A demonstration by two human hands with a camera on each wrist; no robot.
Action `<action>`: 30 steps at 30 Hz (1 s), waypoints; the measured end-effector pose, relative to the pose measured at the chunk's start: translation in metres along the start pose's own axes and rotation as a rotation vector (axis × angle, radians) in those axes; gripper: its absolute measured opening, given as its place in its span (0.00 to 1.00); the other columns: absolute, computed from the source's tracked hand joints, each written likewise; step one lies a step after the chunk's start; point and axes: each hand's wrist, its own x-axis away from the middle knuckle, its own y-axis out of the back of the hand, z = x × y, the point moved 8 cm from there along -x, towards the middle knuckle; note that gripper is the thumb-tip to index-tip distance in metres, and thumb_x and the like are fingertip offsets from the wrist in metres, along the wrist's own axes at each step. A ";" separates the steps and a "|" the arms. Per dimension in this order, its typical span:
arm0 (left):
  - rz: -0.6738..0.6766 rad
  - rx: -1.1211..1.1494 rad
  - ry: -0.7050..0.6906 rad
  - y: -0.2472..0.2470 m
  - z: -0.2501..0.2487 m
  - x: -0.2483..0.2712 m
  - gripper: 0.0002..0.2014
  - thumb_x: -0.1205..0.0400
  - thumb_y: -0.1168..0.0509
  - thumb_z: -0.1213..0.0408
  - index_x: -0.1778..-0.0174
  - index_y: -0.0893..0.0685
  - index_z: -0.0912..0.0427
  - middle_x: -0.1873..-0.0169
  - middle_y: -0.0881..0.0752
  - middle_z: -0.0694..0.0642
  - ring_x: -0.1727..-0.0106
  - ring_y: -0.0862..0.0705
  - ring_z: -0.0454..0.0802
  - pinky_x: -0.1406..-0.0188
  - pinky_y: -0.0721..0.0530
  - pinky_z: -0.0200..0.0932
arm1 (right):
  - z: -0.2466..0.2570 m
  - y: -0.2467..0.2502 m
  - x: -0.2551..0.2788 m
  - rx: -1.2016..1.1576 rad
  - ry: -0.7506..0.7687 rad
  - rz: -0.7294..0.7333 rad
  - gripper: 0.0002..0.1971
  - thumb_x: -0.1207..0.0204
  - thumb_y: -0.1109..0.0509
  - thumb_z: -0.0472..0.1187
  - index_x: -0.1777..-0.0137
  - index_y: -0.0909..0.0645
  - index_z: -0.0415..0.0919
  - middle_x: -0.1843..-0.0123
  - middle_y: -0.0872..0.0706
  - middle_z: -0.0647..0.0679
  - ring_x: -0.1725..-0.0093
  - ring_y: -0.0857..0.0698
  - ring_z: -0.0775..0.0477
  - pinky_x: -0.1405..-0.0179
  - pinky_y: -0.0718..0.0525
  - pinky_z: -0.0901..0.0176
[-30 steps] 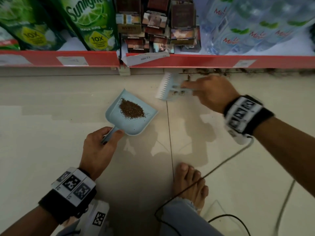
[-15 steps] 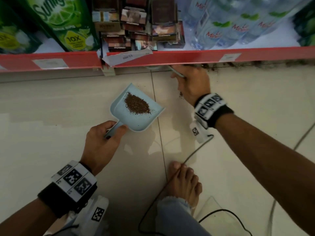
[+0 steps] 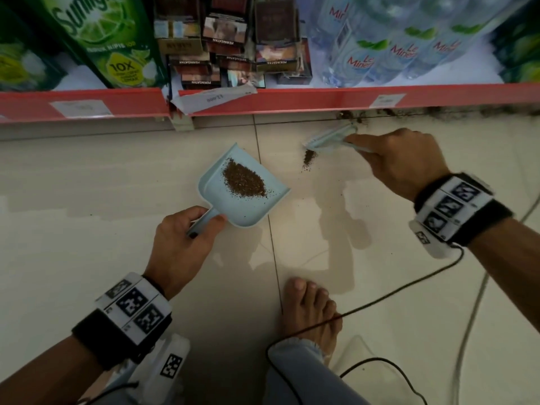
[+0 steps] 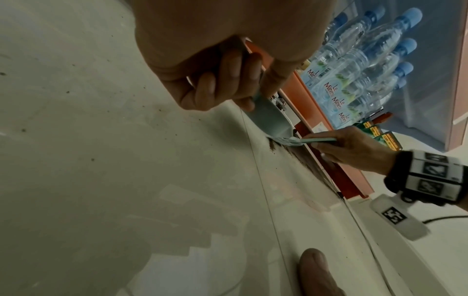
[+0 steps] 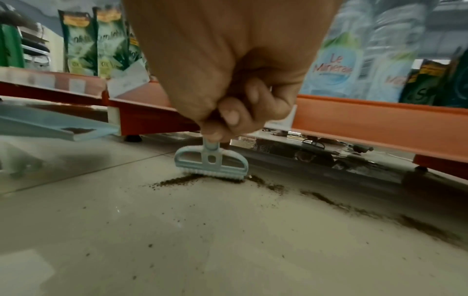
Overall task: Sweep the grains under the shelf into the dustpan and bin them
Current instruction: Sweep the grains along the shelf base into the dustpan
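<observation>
On the red-edged store shelf's lowest level stand green Sunlight dish-soap pouches (image 3: 96, 39), stacked dark cigarette packs (image 3: 230, 45) and clear Le Minerale water bottles (image 3: 388, 45) — a loose white paper price tag (image 3: 213, 98) hangs askew from the rail — above glossy cream floor tiles (image 3: 87, 200) crossed by a thin black cable (image 3: 380, 302).

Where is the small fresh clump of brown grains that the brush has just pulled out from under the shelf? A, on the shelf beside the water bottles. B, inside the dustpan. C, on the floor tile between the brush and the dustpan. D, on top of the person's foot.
C: the small clump lies on the floor tile just below the brush in the right hand, apart from the dustpan, which holds its own larger pile.
</observation>
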 end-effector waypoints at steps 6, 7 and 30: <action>0.015 -0.005 0.024 -0.009 0.002 -0.007 0.17 0.19 0.30 0.55 0.67 0.18 0.64 0.84 0.27 0.45 0.77 0.32 0.45 0.71 0.31 0.43 | 0.040 0.005 -0.027 -0.145 0.002 -0.152 0.18 0.14 0.43 0.54 0.26 0.24 0.63 0.48 0.10 0.36 0.52 0.12 0.30 0.59 0.15 0.42; 0.020 -0.005 0.021 -0.010 0.001 -0.007 0.17 0.18 0.30 0.56 0.67 0.18 0.64 0.84 0.27 0.45 0.78 0.32 0.44 0.71 0.31 0.43 | 0.051 0.000 -0.037 -0.144 0.002 -0.146 0.19 0.14 0.44 0.52 0.25 0.25 0.63 0.43 0.10 0.37 0.47 0.12 0.30 0.55 0.14 0.42; 0.063 0.019 -0.019 -0.015 -0.008 -0.013 0.17 0.18 0.30 0.57 0.69 0.20 0.64 0.84 0.29 0.44 0.80 0.33 0.42 0.79 0.33 0.31 | 0.057 -0.007 -0.038 -0.185 0.241 0.069 0.22 0.19 0.36 0.37 0.27 0.20 0.54 0.45 0.10 0.41 0.46 0.13 0.35 0.54 0.19 0.46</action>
